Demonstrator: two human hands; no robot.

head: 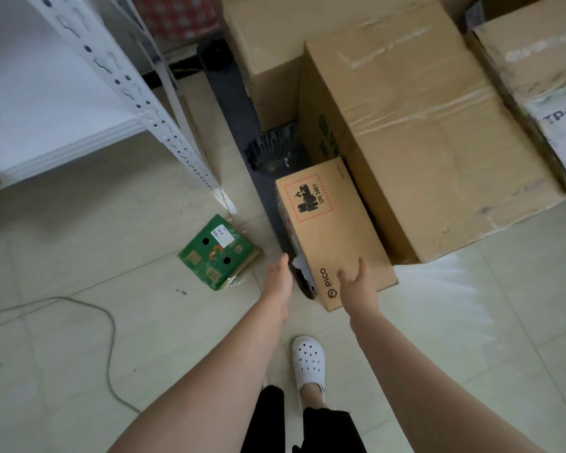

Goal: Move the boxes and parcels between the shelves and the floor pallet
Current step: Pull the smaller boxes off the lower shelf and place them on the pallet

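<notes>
A small brown PICO box with a UN 3481 battery label lies on the edge of the dark floor pallet, against a large taped carton. My right hand rests on the box's near top, fingers spread and loosely bent. My left hand reaches to the box's torn left end with straight fingers, at or just short of touching it. A green parcel lies on the tiled floor to the left.
A white metal shelf and its perforated upright stand at the left. More cartons sit on the pallet behind and to the right, one marked TP-LINK. A grey cable trails across the floor. My white clog is below.
</notes>
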